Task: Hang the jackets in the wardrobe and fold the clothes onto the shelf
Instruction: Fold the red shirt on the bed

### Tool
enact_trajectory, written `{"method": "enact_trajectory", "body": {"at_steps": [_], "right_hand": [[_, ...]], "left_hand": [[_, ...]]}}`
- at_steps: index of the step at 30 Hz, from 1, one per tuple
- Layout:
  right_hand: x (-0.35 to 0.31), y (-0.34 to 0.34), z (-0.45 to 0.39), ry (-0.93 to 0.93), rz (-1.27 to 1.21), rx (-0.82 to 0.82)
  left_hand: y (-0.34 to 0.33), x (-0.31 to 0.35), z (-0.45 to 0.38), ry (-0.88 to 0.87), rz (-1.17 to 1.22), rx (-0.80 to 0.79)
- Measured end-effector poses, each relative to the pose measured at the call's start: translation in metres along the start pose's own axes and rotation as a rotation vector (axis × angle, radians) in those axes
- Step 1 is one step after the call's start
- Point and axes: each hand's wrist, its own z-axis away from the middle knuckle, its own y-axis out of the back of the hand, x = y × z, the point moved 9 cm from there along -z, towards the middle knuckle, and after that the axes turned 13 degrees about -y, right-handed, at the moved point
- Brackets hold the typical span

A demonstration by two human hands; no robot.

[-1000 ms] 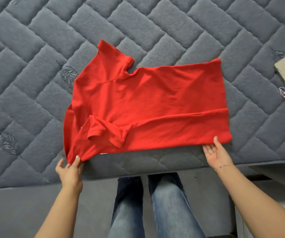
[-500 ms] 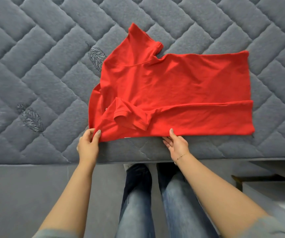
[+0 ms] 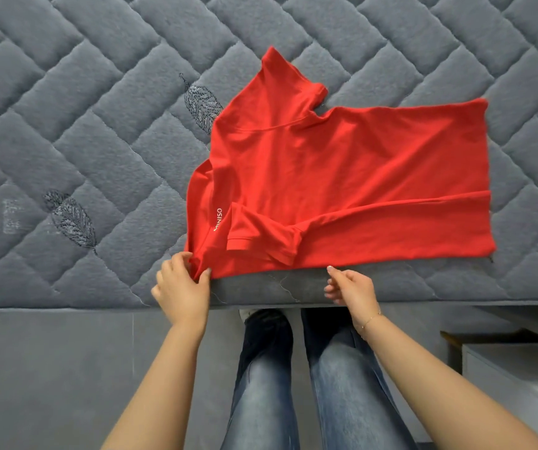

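A red T-shirt [image 3: 342, 177] lies flat near the front edge of the grey quilted mattress [image 3: 82, 141], its near side folded over with one sleeve on top. The far sleeve sticks out toward the back. My left hand [image 3: 181, 292] pinches the shirt's near left corner between thumb and fingers. Just below the shirt's near edge, my right hand [image 3: 350, 287] hovers with loosely curled fingers, holding nothing; one fingertip is at the hem.
The mattress edge runs across the view right below the shirt. My legs in blue jeans [image 3: 309, 384] stand against the bed side. A white and wooden piece of furniture [image 3: 504, 362] sits low at the right.
My left hand has closed onto the shirt's near left corner and lifted it slightly. My right hand has come off the shirt's edge and its fingers have curled.
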Motion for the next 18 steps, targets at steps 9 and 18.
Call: {"method": "enact_trajectory", "body": {"at_steps": [9,18], "right_hand": [[-0.065,-0.074,0.011,0.247,0.205,-0.046],[-0.079,-0.072,-0.002,0.275,0.069,-0.147]], "left_hand": [[-0.031,0.054,-0.023,0.081,0.423,-0.116],[-0.039,0.045,-0.041,0.052,0.475,-0.174]]}}
